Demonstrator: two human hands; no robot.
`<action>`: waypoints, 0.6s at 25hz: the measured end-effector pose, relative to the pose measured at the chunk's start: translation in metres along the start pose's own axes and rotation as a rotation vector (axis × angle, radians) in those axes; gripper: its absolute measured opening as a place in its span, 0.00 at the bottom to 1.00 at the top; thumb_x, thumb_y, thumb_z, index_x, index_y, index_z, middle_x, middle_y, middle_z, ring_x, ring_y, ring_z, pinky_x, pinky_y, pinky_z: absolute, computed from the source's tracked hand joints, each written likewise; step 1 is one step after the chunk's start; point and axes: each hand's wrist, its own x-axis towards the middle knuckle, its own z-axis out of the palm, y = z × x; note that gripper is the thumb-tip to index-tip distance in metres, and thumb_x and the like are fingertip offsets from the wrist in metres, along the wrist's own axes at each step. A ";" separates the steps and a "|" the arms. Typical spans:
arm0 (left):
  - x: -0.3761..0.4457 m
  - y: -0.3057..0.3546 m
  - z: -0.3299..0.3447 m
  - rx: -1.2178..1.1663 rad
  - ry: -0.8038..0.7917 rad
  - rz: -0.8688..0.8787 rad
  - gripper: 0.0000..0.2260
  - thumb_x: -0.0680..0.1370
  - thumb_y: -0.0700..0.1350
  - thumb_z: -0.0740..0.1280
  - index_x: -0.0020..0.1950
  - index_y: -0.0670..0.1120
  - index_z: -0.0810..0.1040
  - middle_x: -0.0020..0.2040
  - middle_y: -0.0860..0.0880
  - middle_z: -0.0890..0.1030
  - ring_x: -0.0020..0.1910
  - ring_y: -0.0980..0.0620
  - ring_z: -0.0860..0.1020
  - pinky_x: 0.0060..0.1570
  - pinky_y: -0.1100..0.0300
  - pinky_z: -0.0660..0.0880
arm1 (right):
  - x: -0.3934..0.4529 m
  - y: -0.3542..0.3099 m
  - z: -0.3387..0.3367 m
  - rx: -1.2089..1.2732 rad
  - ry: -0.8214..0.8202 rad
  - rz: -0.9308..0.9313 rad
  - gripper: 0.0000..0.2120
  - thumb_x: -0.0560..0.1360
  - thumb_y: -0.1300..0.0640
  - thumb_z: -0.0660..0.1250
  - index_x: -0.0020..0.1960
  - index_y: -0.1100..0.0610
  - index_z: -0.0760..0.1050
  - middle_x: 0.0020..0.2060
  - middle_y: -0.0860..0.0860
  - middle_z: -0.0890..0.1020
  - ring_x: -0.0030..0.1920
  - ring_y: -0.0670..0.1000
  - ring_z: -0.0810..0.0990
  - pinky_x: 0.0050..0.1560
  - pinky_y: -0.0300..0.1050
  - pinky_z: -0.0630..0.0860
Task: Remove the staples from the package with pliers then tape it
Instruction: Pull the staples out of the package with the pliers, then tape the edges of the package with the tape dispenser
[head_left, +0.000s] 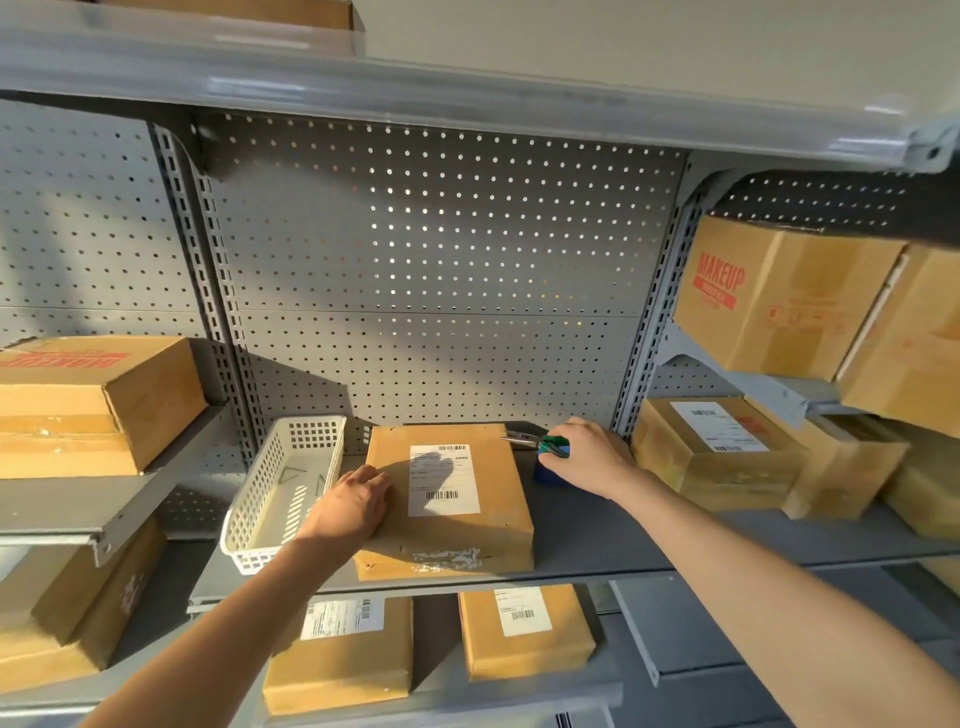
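Observation:
A flat brown cardboard package with a white shipping label lies on the grey middle shelf. My left hand rests on the package's left edge with fingers laid over it. My right hand grips green-handled pliers just right of the package's far right corner, the metal jaws pointing left over that corner. A blue object sits under my right hand, partly hidden. Torn tape residue shows on the package's front edge.
A white plastic basket holding a few loose staples stands left of the package. Cardboard boxes fill the shelf to the right, more boxes sit at left, and other packages lie on the shelf below. A perforated back panel closes the rear.

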 end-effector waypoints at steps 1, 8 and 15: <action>0.000 0.000 0.000 -0.006 0.000 0.004 0.12 0.84 0.46 0.56 0.63 0.47 0.75 0.61 0.47 0.77 0.55 0.47 0.79 0.54 0.57 0.78 | -0.004 0.004 0.002 0.010 -0.004 0.018 0.18 0.76 0.36 0.65 0.59 0.43 0.81 0.53 0.43 0.78 0.52 0.49 0.79 0.48 0.50 0.80; -0.001 0.001 -0.001 -0.030 -0.011 -0.006 0.13 0.85 0.47 0.54 0.65 0.47 0.75 0.64 0.47 0.75 0.59 0.46 0.77 0.57 0.55 0.77 | -0.025 0.034 0.021 0.037 -0.031 0.082 0.17 0.74 0.35 0.64 0.53 0.44 0.81 0.52 0.44 0.78 0.49 0.50 0.80 0.47 0.53 0.82; -0.001 0.000 0.000 -0.026 -0.013 -0.020 0.13 0.84 0.48 0.56 0.65 0.47 0.75 0.61 0.46 0.76 0.58 0.45 0.77 0.57 0.54 0.76 | -0.042 0.055 0.040 0.027 -0.031 0.095 0.13 0.76 0.40 0.68 0.49 0.48 0.82 0.48 0.46 0.81 0.48 0.50 0.80 0.46 0.51 0.81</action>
